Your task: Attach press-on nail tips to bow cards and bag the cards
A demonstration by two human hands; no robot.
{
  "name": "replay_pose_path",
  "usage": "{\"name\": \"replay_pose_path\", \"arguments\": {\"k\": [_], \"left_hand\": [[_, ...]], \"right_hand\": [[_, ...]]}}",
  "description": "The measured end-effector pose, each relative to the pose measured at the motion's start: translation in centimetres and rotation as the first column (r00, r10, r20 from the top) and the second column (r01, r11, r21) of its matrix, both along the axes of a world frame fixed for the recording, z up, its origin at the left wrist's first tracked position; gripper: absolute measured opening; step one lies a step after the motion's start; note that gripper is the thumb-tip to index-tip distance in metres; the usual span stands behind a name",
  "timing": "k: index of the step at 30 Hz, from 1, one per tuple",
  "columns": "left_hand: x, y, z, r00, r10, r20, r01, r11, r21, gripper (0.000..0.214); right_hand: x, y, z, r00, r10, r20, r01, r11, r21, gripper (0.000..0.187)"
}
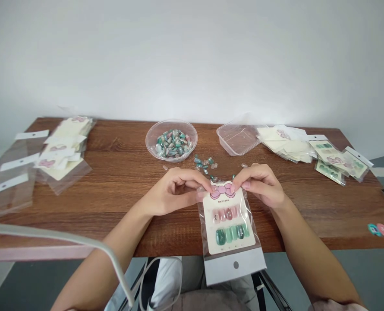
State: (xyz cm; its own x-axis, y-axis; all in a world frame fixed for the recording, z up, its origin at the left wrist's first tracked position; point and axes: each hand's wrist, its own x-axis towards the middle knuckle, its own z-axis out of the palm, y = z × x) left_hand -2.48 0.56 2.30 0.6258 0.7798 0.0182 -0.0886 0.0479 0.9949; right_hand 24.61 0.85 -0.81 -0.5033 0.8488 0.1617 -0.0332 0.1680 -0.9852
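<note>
Left hand and right hand pinch the top of a clear plastic bag, apparently at its opening, with a press-on nail card inside. The bag hangs over the edge of a wooden table, near a bowl of loose nails.

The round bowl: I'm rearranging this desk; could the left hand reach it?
Probably yes: the left hand is in front of the bowl, nothing tall between, though it must let go of the packet.

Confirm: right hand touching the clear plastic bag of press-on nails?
Touching. The head view shows the right hand pinching the top edge of the clear plastic bag between its fingertips, with no gap visible.
</note>
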Motion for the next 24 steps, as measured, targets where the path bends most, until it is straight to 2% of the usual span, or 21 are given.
{"name": "replay_pose_path", "arguments": {"k": [4, 8, 11, 13, 16, 18, 21, 24], "left_hand": [[-0.7, 0.4, -0.4, 0.999, -0.039, 0.028, 0.035, 0.99, 0.14, 0.031], [-0.7, 0.7, -0.8, 0.999, -0.033, 0.013, 0.028, 0.961, 0.274, 0.034], [-0.2, 0.5, -1.0, 0.998, 0.051, -0.039, -0.039, 0.967, 0.252, 0.038], [0.3, 0.3, -1.1, 0.982, 0.16, -0.099, -0.13, 0.957, 0.26, 0.041], [1.1, 0.0, -1.7, 0.915, 0.363, -0.174, -0.293, 0.897, 0.333, 0.048], [1.4, -0.1, -2.2, 0.879, 0.432, -0.199, -0.344, 0.866, 0.363, 0.048], [1.7, -0.2, -2.9, 0.878, 0.425, -0.221, -0.335, 0.874, 0.351, 0.043], [1.8, -0.3, -3.2, 0.882, 0.411, -0.233, -0.334, 0.891, 0.306, 0.039]], "right_hand": [[0.1, 0.2, -0.4, 1.0, -0.011, 0.015, 0.011, 1.0, 0.016, 0.036], [-0.4, 0.3, -0.9, 0.992, 0.024, -0.121, -0.012, 0.996, 0.094, 0.036], [-0.9, 0.2, -0.8, 0.991, 0.013, -0.132, 0.007, 0.989, 0.147, 0.039], [-1.2, 0.0, -0.7, 0.995, -0.016, -0.095, 0.031, 0.987, 0.155, 0.044], [-1.7, -0.3, -0.6, 0.994, -0.07, -0.082, 0.075, 0.995, 0.072, 0.044], [-2.1, -0.5, -0.7, 0.99, -0.109, -0.091, 0.106, 0.994, -0.035, 0.04], [-3.0, -0.7, -0.9, 0.99, -0.141, 0.006, 0.14, 0.977, -0.162, 0.041], [-3.8, -0.8, -0.8, 0.98, -0.092, 0.178, 0.126, 0.974, -0.191, 0.035]]}}
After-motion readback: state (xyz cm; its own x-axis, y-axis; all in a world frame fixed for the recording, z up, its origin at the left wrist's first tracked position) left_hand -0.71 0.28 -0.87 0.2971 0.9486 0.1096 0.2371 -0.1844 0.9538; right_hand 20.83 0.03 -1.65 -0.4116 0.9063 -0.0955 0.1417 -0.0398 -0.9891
